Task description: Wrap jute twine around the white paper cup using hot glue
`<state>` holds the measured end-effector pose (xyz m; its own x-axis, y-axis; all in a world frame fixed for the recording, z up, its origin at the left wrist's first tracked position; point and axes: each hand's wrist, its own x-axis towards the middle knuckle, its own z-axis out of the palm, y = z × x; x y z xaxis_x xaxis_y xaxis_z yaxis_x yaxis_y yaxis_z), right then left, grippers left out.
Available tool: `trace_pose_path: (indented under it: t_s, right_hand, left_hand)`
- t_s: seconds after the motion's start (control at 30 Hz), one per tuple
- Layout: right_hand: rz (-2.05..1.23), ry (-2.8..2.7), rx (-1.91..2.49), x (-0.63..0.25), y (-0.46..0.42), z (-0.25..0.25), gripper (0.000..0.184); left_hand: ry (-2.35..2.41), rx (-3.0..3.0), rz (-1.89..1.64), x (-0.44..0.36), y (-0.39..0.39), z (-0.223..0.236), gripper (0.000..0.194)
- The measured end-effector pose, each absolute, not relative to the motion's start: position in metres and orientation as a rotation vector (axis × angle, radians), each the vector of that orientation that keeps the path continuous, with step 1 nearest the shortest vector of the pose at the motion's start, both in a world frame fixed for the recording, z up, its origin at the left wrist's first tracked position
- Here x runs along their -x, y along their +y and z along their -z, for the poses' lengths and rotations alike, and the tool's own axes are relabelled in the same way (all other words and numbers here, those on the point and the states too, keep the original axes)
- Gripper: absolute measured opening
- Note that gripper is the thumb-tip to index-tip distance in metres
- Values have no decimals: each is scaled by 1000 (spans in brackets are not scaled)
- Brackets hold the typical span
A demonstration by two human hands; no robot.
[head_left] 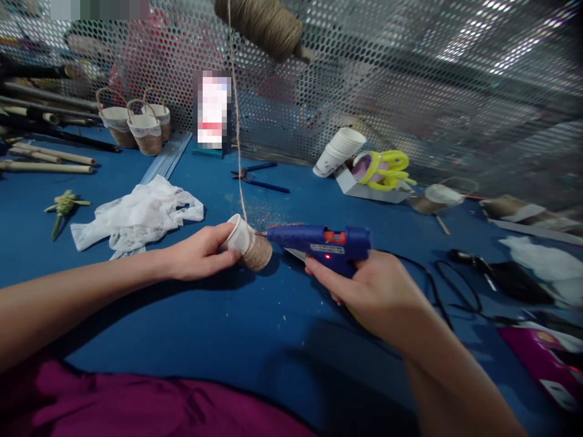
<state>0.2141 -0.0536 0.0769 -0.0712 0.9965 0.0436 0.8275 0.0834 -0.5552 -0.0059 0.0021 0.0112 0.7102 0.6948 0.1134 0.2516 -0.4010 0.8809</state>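
My left hand [200, 254] is closed around a small white paper cup [237, 235] lying on its side, its lower part wrapped in jute twine [257, 254]. A strand of twine [237, 121] runs up from the cup to a hanging spool [264, 24]. My right hand [368, 291] grips a blue hot glue gun [323, 244] with a red light lit. Its nozzle points left and touches the wrapped part of the cup.
On the blue table [228, 328] lie white lace fabric [136, 215], pliers [257, 176], stacked paper cups [339, 150], small twine baskets [136, 124], bamboo sticks [45, 161], yellow-handled scissors [387, 170] and black scissors [464, 285]. A perforated metal screen [410, 79] stands behind.
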Motion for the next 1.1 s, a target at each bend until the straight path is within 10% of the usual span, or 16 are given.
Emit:
trace_pose_path:
  t_s: [1.1]
  right_hand:
    - [-718,-1832,2026,-213,-57,-83,29]
  left_hand:
    - [715,-2012,-581,6,0,-13,21]
